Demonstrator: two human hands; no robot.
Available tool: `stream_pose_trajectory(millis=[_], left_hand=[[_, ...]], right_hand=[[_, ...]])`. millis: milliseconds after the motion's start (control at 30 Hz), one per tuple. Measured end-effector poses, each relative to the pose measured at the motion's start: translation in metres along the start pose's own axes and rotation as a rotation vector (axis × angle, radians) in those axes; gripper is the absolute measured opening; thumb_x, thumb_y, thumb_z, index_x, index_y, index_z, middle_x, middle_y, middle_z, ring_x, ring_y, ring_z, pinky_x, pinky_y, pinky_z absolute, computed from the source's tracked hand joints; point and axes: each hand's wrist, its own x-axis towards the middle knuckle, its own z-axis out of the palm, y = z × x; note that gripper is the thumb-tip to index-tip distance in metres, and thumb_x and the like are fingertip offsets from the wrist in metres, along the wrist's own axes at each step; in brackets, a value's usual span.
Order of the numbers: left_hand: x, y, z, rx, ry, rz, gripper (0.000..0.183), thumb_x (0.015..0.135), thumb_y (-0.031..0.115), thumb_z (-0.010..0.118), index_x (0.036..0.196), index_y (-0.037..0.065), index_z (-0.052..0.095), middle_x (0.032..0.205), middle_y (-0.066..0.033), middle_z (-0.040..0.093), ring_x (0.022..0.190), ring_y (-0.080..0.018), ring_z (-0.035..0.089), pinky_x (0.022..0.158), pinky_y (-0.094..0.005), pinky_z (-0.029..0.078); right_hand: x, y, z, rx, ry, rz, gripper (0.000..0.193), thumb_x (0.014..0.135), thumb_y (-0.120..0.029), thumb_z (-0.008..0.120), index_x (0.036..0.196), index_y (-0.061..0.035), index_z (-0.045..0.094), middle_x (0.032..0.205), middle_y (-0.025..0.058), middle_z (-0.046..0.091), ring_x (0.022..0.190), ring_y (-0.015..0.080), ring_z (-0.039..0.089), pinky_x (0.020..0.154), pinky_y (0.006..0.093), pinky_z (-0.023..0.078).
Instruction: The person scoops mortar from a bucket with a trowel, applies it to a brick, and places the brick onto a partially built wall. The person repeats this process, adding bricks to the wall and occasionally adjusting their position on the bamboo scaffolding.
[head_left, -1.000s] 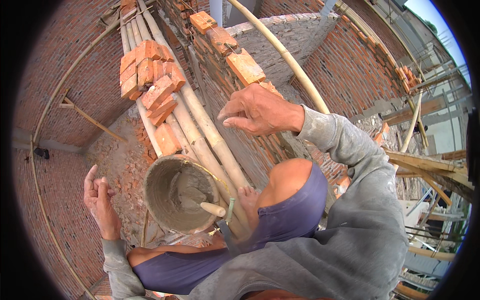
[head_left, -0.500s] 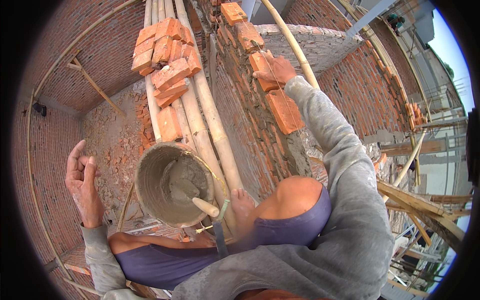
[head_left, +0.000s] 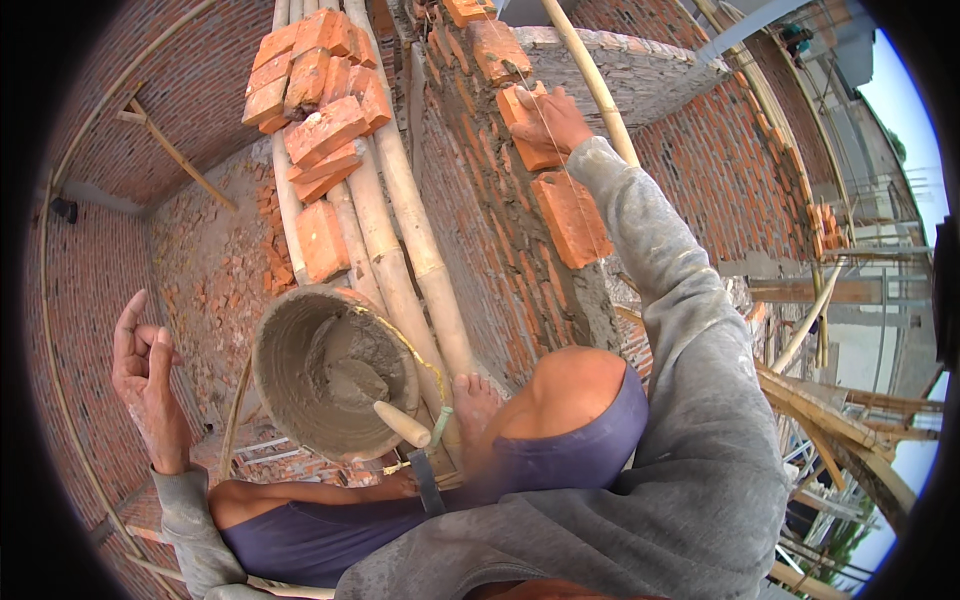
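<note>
Atop the wall (head_left: 505,235), between twelve and one o'clock, we lay our right hand (head_left: 550,122) on a brick (head_left: 513,104), fingers bent over it; whether they grip, we cannot tell. Our left hand (head_left: 150,375), fingers loosely curled and free, hangs near nine; the bucket (head_left: 280,350) sits at eight.

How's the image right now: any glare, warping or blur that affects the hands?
Head view: strong fisheye warping, the brick wall at left bowing toward the black rim; head view: bright sky at upper right, no glare on the hands; head view: left hand and right hand fairly sharp, though a soft, hazy patch sits beside the bent knee.
</note>
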Motion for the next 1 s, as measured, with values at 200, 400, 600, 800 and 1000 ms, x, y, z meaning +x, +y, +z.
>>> stream_pose_trajectory(millis=[200, 400, 600, 800, 1000], left_hand=[[0.002, 0.010, 0.010, -0.021, -0.028, 0.070, 0.049, 0.103, 0.013, 0.066, 0.150, 0.002, 0.057, 0.082, 0.0059, 0.051, 0.075, -0.0039, 0.048, 0.071, -0.0230, 0.044], [-0.012, 0.014, 0.006, 0.034, -0.086, 0.100, 0.047, 0.103, 0.010, 0.064, 0.149, 0.001, 0.058, 0.081, 0.0056, 0.050, 0.074, -0.0039, 0.046, 0.068, -0.0235, 0.042], [-0.018, 0.014, 0.015, 0.039, -0.184, 0.077, 0.045, 0.103, 0.007, 0.065, 0.147, 0.003, 0.060, 0.083, 0.0050, 0.050, 0.074, -0.0044, 0.045, 0.068, -0.0239, 0.040], [-0.029, 0.040, 0.070, -0.006, -0.512, 0.145, 0.046, 0.100, 0.008, 0.068, 0.145, 0.003, 0.060, 0.096, 0.0002, 0.063, 0.087, -0.0080, 0.059, 0.084, -0.0264, 0.051], [-0.027, 0.069, 0.134, -0.084, -0.604, 0.189, 0.044, 0.100, 0.011, 0.069, 0.142, 0.001, 0.061, 0.108, -0.0035, 0.067, 0.095, -0.0110, 0.062, 0.089, -0.0293, 0.053]], right_hand=[[-0.002, -0.011, 0.001, -0.010, -0.092, 0.122, 0.083, 0.087, -0.056, 0.074, 0.160, -0.0243, 0.049, 0.135, 0.0197, 0.061, 0.118, 0.0419, 0.055, 0.105, 0.0517, 0.049], [-0.018, -0.015, -0.065, -0.034, 0.016, 0.145, 0.080, 0.096, -0.051, 0.069, 0.158, -0.0067, 0.047, 0.128, 0.0252, 0.068, 0.121, 0.0383, 0.062, 0.098, 0.0512, 0.053], [-0.107, -0.062, -0.144, 0.279, 0.359, -0.114, 0.043, 0.094, -0.037, 0.072, 0.114, 0.0016, 0.074, 0.075, 0.0202, 0.072, 0.075, 0.0408, 0.071, 0.072, 0.0475, 0.058], [-0.154, -0.045, -0.140, 0.022, 0.210, 0.065, 0.036, 0.093, -0.027, 0.070, 0.109, 0.0041, 0.077, 0.077, 0.0233, 0.071, 0.078, 0.0439, 0.071, 0.076, 0.0485, 0.057], [-0.225, -0.023, -0.045, 0.074, -0.098, 0.059, 0.078, 0.088, -0.044, 0.073, 0.149, -0.0011, 0.052, 0.099, 0.0278, 0.072, 0.097, 0.0439, 0.070, 0.086, 0.0537, 0.056]])
